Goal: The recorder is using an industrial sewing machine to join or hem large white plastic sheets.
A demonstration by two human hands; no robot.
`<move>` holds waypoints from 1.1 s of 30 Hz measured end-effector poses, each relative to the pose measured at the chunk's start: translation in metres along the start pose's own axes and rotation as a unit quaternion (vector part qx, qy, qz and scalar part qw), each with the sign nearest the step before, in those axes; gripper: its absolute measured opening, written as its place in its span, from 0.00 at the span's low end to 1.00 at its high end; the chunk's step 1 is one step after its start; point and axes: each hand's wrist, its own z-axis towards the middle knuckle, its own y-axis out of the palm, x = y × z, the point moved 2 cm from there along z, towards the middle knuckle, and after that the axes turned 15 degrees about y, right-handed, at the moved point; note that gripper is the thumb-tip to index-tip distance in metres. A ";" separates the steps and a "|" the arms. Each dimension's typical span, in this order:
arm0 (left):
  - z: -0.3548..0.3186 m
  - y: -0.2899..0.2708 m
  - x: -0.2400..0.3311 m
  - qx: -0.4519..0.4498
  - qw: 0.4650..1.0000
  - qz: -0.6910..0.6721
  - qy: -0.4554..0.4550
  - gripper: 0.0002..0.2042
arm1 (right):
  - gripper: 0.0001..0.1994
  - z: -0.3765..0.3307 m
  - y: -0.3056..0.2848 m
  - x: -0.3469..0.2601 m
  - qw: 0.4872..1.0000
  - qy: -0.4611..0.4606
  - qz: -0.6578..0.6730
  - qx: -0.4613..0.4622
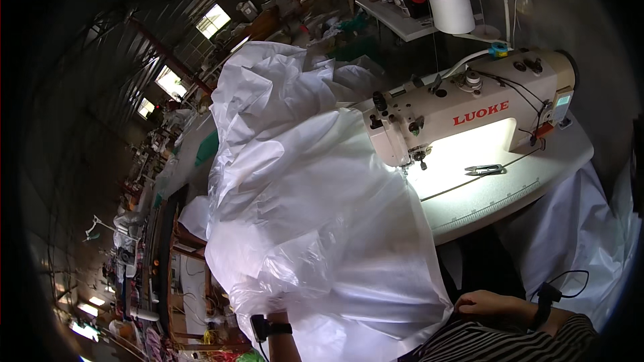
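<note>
The fabric (315,201), a big white, slightly glossy sheet, lay heaped over the left end of the worktop (510,194) and spilled down onto the person's lap. One edge of it reached in under the head of the sewing machine (463,117), near the needle. The left hand (268,312) was mostly hidden under the lower folds, only the wrist with a dark band showing, so I could not tell how its fingers were set or whether they gripped the fabric. The right hand (486,303) rested at the sheet's lower right edge, fingers loosely curled and touching it, no firm grip visible. A pair of snips (484,169) lay on the lit worktop, apart from both hands. A thread cone (451,10) stood behind the machine. Judging by the bunched bulk to the left of the needle, stitching seemed under way, with much fabric unfed.
</note>
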 end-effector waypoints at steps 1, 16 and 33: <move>-0.001 0.004 0.012 -0.011 0.997 -0.070 0.019 0.30 | 0.41 -0.005 -0.004 -0.006 0.982 -0.053 -0.095 0.156; -0.029 -0.048 0.096 0.319 0.900 0.189 -0.227 0.16 | 0.26 0.033 -0.004 -0.045 0.956 -0.143 -0.032 0.254; -0.081 0.205 0.210 -0.330 0.934 -0.087 -0.107 0.20 | 0.36 0.034 0.043 -0.062 0.964 -0.171 0.198 -0.056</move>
